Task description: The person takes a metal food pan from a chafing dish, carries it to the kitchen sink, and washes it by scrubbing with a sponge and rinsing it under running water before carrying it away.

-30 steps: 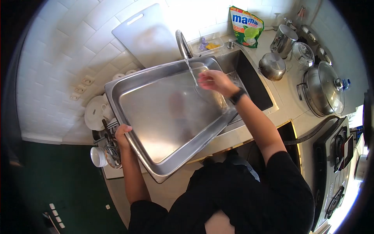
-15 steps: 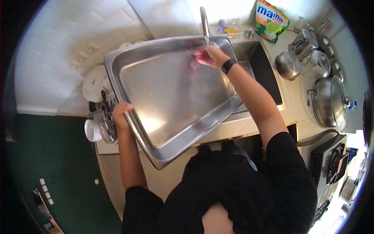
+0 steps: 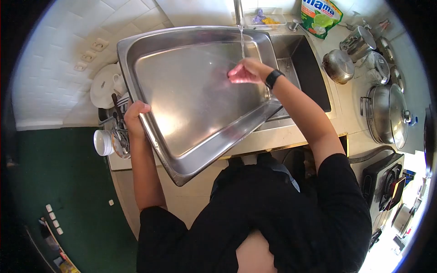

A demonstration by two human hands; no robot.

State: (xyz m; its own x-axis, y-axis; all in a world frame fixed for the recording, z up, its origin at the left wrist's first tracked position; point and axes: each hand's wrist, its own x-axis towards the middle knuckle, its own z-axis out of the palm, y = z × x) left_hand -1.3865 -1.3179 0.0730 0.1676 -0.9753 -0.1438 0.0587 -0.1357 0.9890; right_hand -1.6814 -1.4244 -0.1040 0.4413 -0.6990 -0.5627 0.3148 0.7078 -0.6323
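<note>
A large rectangular stainless steel pan [image 3: 191,104] is tilted over the sink, its inside facing up and wet. My left hand [image 3: 135,116] is closed around the pan's left rim, with the thumb on top. My right hand [image 3: 248,72], below a dark wristband, hovers over or touches the pan's upper right part; contact is hard to tell. Its fingers are loosely curled and apart, and I make out nothing in them. Water runs from the faucet [image 3: 238,12] in a thin stream, down to my right hand.
The dark sink basin [image 3: 314,82] shows right of the pan. Behind stand a clear tray [image 3: 277,20] and a green soap pouch [image 3: 321,18]. Pots, including a lidded steel pot [image 3: 384,116], and a stove [image 3: 382,182] line the right. White bowls [image 3: 103,142] and plates [image 3: 104,86] are at left.
The view has shifted, so the pan and sink sit higher in the picture. My right hand has moved slightly down the pan, away from the faucet. The left hand keeps its grip.
</note>
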